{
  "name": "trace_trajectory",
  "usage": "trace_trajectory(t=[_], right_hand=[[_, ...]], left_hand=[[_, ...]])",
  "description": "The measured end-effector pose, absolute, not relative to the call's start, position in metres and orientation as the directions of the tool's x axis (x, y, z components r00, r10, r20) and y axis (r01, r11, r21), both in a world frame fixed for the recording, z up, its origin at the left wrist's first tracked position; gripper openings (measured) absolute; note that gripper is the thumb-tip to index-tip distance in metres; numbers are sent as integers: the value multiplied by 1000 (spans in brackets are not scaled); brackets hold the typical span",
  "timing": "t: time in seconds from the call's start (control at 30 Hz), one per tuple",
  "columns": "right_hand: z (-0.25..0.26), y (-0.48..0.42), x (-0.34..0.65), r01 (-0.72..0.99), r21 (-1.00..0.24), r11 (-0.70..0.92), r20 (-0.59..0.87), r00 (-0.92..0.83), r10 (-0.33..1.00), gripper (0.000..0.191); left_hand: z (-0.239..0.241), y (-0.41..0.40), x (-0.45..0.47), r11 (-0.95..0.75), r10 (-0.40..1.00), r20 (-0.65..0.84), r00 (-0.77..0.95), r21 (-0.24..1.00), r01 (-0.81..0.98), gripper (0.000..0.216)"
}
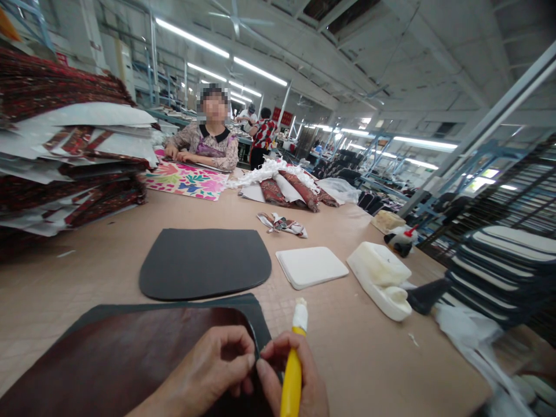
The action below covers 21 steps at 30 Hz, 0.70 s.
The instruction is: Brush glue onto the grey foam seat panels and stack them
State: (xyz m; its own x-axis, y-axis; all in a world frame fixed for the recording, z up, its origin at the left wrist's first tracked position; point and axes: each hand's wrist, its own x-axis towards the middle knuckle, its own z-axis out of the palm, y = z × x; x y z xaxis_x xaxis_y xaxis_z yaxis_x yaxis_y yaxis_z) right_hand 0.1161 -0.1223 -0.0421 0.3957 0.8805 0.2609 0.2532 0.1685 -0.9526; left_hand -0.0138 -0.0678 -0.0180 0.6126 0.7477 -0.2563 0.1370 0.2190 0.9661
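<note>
My left hand [217, 365] is closed in a pinch on the edge of a dark brown leather piece [117, 359] that lies over a black backing at the near table edge. My right hand [299, 382] also pinches that edge with thumb and forefinger while its fingers wrap a yellow-handled brush [293, 370] with a white tip pointing up. A black D-shaped panel [204, 263] lies just beyond on the table.
A white foam pad [310, 266] and a white glue container [382, 278] sit to the right. Stacked patterned fabric pieces [65, 150] rise at left. A seated person [208, 145] works at the far side by a floral sheet [186, 179]. Racks of dark panels [504, 260] stand at right.
</note>
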Motion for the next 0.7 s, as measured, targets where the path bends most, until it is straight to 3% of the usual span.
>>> trace_trajectory(t=[0.2,0.27,0.33,0.4,0.47,0.57,0.7], right_hand=[[-45,-110,131,18,-999,40,44,403,914,25],[-50,-109,132,-8,-999,40,32,424,905,28],[-55,-109,132,-17,-998,57,44,438,898,30],[-61,-109,130,-22,-996,90,70,444,893,31],[-65,-108,130,-38,-993,112,83,451,888,33],[-66,-106,131,-43,-993,107,74,465,882,35],[-65,-108,133,-73,-992,105,55,497,866,35]], left_hand=[[-7,-74,-17,161,721,-254,644,966,202,25],[1,-70,-22,32,737,-242,631,945,324,21],[8,-60,-27,-200,794,-119,597,875,442,18],[12,-45,-31,-390,785,8,619,783,485,53],[13,-29,-30,-451,714,-23,700,749,485,73],[12,-9,-24,-400,625,-183,758,760,513,46],[9,7,-17,-320,572,-208,794,835,449,24]])
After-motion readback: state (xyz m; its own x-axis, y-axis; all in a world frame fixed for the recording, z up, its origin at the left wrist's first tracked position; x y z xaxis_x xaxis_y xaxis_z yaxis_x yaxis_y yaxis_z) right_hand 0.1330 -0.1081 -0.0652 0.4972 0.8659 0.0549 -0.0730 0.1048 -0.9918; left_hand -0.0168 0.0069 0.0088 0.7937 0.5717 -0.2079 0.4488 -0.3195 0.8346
